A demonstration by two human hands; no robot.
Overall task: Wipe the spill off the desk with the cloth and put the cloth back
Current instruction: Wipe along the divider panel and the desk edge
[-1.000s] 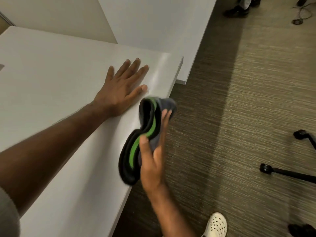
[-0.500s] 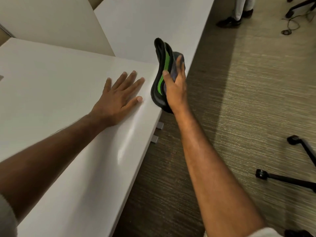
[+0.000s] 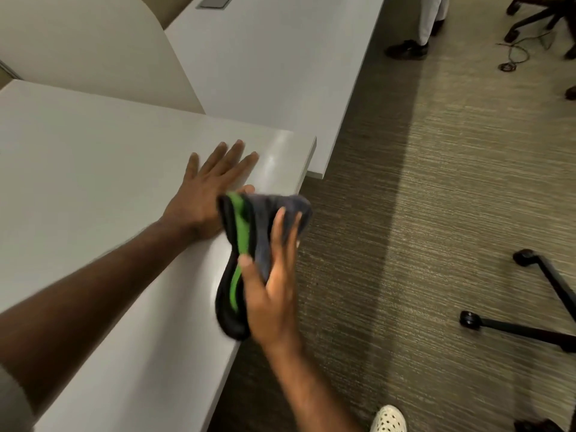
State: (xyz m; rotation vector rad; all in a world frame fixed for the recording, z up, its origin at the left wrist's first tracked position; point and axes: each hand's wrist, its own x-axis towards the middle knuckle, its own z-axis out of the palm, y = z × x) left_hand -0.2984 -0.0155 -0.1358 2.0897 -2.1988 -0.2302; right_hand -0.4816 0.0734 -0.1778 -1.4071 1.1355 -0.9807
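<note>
Left hand lies flat, fingers spread, on the worktop; at its 4 o'clock, right hand grip closed around the grey-green cloth; no writing legible

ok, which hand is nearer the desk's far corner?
Left. The left hand lies flat on the desk, fingertips just short of that corner. The right hand holds the cloth at the desk's side edge, farther back.

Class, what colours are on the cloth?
Cloth: dark grey, black edge, bright green stripe; head view.
</note>
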